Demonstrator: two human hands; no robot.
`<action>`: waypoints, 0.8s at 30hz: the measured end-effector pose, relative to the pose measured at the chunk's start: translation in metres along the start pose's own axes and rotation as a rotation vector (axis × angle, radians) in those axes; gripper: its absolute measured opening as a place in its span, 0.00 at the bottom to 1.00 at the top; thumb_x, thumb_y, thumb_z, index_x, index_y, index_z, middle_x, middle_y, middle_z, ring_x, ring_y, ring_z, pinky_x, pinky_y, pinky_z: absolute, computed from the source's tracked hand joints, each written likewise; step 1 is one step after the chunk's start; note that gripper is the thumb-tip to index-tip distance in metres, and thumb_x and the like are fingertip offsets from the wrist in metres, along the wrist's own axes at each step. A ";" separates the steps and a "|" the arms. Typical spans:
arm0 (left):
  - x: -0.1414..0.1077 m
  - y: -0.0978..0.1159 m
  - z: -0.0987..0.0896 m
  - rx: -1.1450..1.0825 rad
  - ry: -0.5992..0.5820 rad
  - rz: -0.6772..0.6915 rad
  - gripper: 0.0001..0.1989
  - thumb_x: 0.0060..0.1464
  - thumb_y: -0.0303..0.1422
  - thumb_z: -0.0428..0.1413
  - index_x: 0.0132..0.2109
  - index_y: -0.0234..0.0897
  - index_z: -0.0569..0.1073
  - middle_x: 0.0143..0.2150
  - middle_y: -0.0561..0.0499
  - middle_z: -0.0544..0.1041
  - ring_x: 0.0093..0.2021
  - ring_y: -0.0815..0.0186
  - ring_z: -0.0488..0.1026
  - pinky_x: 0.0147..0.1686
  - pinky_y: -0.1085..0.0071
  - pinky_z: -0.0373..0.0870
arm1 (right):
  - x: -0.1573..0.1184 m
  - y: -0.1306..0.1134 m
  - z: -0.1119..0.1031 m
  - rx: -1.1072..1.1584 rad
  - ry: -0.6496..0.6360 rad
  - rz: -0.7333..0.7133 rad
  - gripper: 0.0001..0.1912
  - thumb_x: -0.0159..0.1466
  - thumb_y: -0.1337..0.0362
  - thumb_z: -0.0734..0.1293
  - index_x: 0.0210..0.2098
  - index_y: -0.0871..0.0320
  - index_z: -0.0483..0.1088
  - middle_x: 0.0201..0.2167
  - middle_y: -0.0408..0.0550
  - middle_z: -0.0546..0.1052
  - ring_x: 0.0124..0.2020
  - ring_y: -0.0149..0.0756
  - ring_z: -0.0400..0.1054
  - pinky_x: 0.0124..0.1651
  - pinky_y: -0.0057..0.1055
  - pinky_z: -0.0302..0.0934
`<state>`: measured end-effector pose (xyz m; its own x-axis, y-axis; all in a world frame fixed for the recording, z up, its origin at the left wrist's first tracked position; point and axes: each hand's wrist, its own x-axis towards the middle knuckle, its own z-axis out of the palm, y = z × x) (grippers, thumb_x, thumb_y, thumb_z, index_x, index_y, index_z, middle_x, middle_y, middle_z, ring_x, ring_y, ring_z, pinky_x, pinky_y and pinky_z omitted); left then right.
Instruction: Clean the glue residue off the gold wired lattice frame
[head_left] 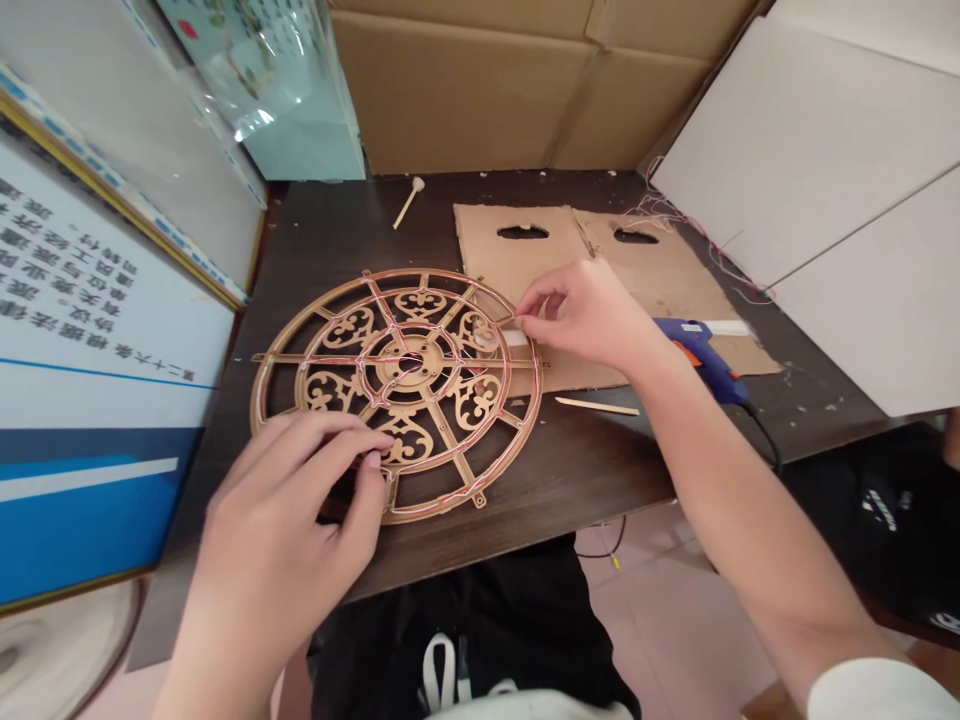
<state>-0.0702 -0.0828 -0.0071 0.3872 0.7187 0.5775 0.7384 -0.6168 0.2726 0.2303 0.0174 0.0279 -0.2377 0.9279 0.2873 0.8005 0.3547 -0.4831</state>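
A round golden openwork frame (442, 425) with spokes and scroll ornaments lies flat on the dark table. Thin red and white wire runs along its rings and spokes. My left hand (300, 510) is over the frame's near left part, thumb and forefinger close together at the ring; whatever is between them is too small to make out. At the right rim, my right hand (581, 310) has its fingertips pinched, with something thin and hard to make out at their tips. Its wrist passes over a flat piece of cardboard (517, 265).
A blue glue gun (709, 365) rests on the cardboard's right side. A thin wooden stick (598, 406) lies near the frame, and a white-tipped stick (407, 203) farther back. Loose wires (664, 212) trail by white panels (817, 190). Framed boards (90, 400) stand at left.
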 end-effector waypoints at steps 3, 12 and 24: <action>-0.001 0.000 0.000 -0.005 0.002 0.003 0.06 0.65 0.25 0.56 0.44 0.42 0.75 0.43 0.50 0.78 0.44 0.59 0.75 0.47 0.61 0.71 | 0.002 0.000 0.002 -0.042 -0.013 0.002 0.07 0.57 0.73 0.70 0.26 0.56 0.79 0.22 0.43 0.77 0.24 0.33 0.68 0.35 0.34 0.62; -0.003 -0.002 0.000 -0.020 -0.022 -0.002 0.07 0.64 0.24 0.56 0.44 0.40 0.75 0.44 0.48 0.78 0.44 0.58 0.75 0.47 0.59 0.71 | 0.003 -0.002 0.008 -0.248 -0.109 -0.072 0.09 0.60 0.76 0.65 0.30 0.57 0.72 0.31 0.49 0.78 0.30 0.37 0.67 0.37 0.35 0.54; -0.004 -0.002 -0.002 -0.028 -0.034 -0.006 0.07 0.66 0.23 0.55 0.45 0.39 0.74 0.45 0.48 0.76 0.47 0.60 0.73 0.50 0.61 0.69 | 0.006 -0.018 -0.008 -0.369 -0.167 -0.001 0.09 0.66 0.70 0.64 0.37 0.59 0.77 0.36 0.50 0.82 0.34 0.37 0.72 0.40 0.33 0.59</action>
<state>-0.0740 -0.0849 -0.0088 0.4015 0.7328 0.5493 0.7255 -0.6205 0.2975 0.2188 0.0156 0.0448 -0.3004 0.9443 0.1345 0.9368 0.3186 -0.1447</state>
